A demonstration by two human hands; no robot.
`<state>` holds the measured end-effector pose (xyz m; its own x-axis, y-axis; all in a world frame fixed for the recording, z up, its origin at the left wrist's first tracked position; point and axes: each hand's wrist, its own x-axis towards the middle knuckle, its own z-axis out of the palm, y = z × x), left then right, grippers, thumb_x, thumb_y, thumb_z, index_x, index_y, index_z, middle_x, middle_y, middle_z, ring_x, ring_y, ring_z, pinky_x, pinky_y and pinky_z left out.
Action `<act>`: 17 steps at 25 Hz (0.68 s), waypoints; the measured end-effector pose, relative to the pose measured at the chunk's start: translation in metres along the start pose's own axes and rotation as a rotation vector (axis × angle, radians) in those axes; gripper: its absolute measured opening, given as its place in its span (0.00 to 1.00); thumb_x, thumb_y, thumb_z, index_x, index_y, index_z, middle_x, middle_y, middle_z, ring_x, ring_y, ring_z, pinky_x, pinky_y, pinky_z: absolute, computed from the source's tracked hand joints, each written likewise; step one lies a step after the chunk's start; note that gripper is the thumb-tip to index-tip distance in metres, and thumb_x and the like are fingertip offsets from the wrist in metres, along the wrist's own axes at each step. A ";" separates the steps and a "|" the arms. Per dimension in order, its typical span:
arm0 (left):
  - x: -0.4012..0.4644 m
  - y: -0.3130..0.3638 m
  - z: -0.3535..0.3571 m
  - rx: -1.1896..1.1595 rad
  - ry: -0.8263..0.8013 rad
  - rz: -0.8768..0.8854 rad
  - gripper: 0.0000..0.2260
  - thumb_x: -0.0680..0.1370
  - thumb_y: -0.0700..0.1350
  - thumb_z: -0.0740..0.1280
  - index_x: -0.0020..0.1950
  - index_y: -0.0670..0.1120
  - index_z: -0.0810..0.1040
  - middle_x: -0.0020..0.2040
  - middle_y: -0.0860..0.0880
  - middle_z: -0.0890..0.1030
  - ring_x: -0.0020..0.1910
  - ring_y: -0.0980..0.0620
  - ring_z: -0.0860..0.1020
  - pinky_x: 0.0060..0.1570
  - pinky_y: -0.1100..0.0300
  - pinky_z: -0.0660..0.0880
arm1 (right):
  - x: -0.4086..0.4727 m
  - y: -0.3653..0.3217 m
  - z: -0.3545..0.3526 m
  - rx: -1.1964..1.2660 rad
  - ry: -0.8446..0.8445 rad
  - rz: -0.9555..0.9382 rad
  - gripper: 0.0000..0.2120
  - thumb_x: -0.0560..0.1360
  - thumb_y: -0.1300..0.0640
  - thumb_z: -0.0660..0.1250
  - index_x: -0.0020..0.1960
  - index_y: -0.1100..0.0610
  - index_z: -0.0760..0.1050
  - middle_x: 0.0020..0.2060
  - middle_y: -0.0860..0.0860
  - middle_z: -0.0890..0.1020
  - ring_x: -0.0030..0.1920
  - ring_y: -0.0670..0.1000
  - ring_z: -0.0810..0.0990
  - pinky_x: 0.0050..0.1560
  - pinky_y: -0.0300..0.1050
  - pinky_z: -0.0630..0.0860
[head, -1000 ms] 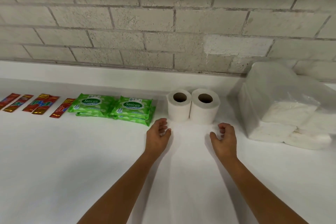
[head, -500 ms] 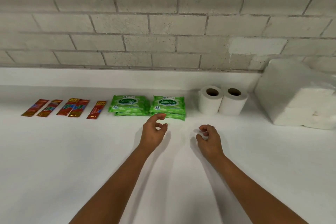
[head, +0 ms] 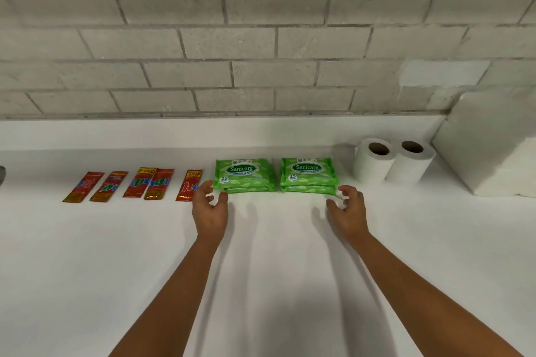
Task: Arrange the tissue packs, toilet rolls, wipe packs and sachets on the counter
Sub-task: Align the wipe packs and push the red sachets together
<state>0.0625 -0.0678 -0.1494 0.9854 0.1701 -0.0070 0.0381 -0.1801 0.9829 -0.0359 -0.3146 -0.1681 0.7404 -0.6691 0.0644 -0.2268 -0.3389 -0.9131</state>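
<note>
Two stacks of green Sanicare wipe packs lie side by side on the white counter [head: 261, 255], the left stack [head: 245, 174] and the right stack [head: 308, 174]. My left hand [head: 210, 209] hovers at the left stack's front left corner, fingers loosely curled and holding nothing. At the right stack's front right corner is my right hand [head: 346, 210], curled the same way and empty. Several red sachets [head: 145, 185] lie in a row to the left. Two toilet rolls [head: 391, 164] stand upright on the right, next to the tissue packs [head: 493, 153].
A grey block wall [head: 261, 38] with a white upstand runs behind the row. A dark object [head: 1, 175] shows at the far left edge. White counter surface stretches in front of the row, under my forearms.
The view has swung left. Both hands moved from in front of the toilet rolls to the front corners of the wipe pack stacks.
</note>
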 end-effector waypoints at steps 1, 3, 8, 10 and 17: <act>0.010 -0.002 0.001 -0.022 0.013 -0.034 0.18 0.76 0.41 0.66 0.65 0.43 0.71 0.61 0.43 0.75 0.57 0.45 0.74 0.53 0.57 0.70 | 0.008 -0.003 0.002 -0.001 0.007 0.003 0.20 0.70 0.62 0.69 0.60 0.62 0.69 0.57 0.59 0.70 0.52 0.54 0.72 0.50 0.38 0.65; 0.027 -0.005 0.003 -0.062 0.021 -0.084 0.18 0.76 0.42 0.66 0.65 0.42 0.70 0.62 0.41 0.75 0.61 0.42 0.74 0.56 0.56 0.69 | 0.023 -0.007 0.005 -0.014 -0.002 -0.025 0.23 0.70 0.64 0.70 0.63 0.62 0.67 0.60 0.61 0.69 0.56 0.56 0.72 0.53 0.37 0.65; 0.055 -0.004 0.020 -0.122 -0.101 -0.152 0.24 0.78 0.45 0.63 0.72 0.42 0.63 0.70 0.43 0.69 0.69 0.45 0.68 0.60 0.60 0.65 | 0.052 0.003 0.011 -0.137 -0.133 -0.156 0.43 0.63 0.56 0.76 0.72 0.58 0.58 0.70 0.60 0.59 0.65 0.47 0.64 0.62 0.38 0.62; 0.061 -0.002 0.025 -0.113 -0.158 -0.152 0.23 0.79 0.46 0.62 0.72 0.41 0.64 0.69 0.44 0.71 0.67 0.45 0.70 0.60 0.60 0.66 | 0.059 0.006 0.012 -0.186 -0.219 -0.197 0.45 0.63 0.55 0.77 0.73 0.54 0.56 0.73 0.58 0.53 0.69 0.43 0.56 0.64 0.38 0.61; 0.075 -0.006 0.044 -0.007 -0.267 -0.120 0.19 0.77 0.42 0.64 0.67 0.46 0.70 0.59 0.45 0.78 0.59 0.43 0.77 0.61 0.51 0.73 | 0.076 0.018 0.021 -0.108 -0.265 -0.226 0.31 0.67 0.62 0.74 0.67 0.54 0.68 0.60 0.56 0.73 0.58 0.54 0.77 0.55 0.24 0.69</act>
<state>0.1435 -0.0970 -0.1641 0.9828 -0.0709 -0.1707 0.1570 -0.1669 0.9734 0.0296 -0.3578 -0.1876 0.9146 -0.3793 0.1398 -0.0941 -0.5361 -0.8389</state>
